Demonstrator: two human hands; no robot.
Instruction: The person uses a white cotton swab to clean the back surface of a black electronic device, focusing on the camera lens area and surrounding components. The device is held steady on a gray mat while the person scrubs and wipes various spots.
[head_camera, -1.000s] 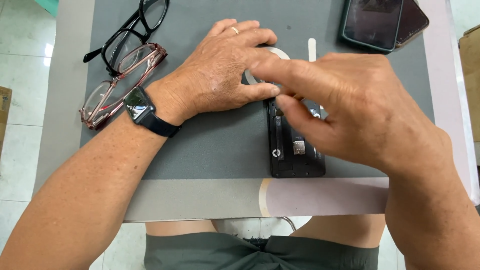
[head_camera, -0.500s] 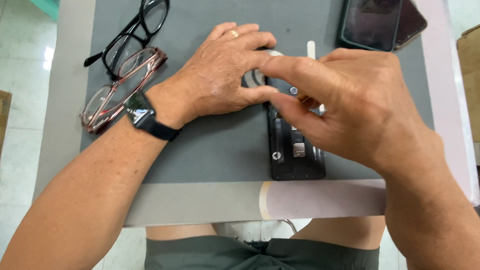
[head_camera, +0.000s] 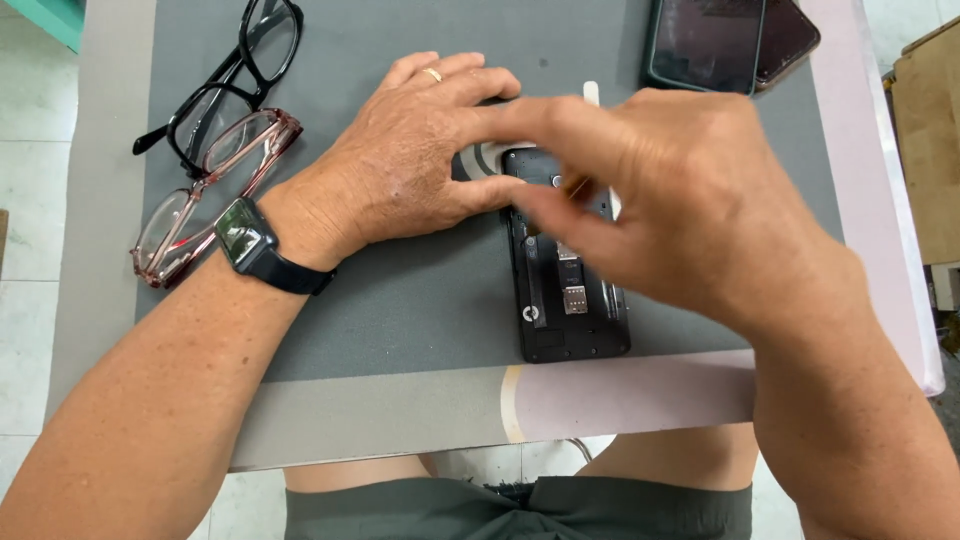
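Opened black phone (head_camera: 570, 300), back off, innards showing; left hand (head_camera: 400, 170) flat, steadying it; right hand (head_camera: 680, 210) blurred, grip unclear

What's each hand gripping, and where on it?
Left hand presses on the top end of the opened black phone, pinning it to the mat. Right hand is blurred over it; any grip cannot be told.

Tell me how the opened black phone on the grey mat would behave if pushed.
The opened phone lies flat, so it would likely slide, not tip or roll. The grey mat looks grippy and may resist sliding. Its exposed insides look fragile. The left hand steadies its top.
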